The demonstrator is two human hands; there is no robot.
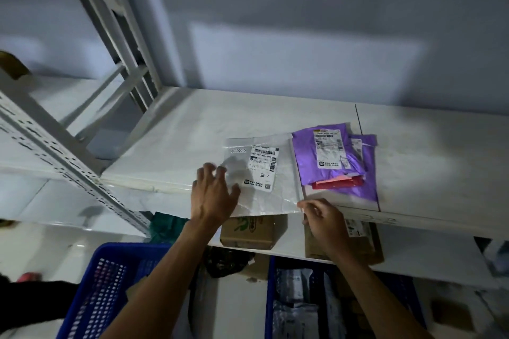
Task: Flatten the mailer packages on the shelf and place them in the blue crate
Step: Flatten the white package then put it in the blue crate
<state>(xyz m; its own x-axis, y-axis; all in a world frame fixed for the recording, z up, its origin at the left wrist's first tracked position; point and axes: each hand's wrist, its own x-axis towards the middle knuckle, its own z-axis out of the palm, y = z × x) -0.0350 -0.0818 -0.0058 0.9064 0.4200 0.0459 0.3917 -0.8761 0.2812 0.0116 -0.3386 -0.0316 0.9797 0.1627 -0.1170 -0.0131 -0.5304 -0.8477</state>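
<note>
Left hand (213, 192), fingers spread, is pressing white mailer (278, 198); right hand (323, 219) is pinching its near right corner. Likely handling light, limp, slippery; corners gripping best.

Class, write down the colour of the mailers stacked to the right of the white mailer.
Purple. The stacked mailers show best in the head view.

A cardboard box (249, 232) lies near green plastic (165, 226), perhaps.

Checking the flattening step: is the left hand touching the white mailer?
Touching. The head view shows the left hand lying on the white mailer, fingers spread.
</note>
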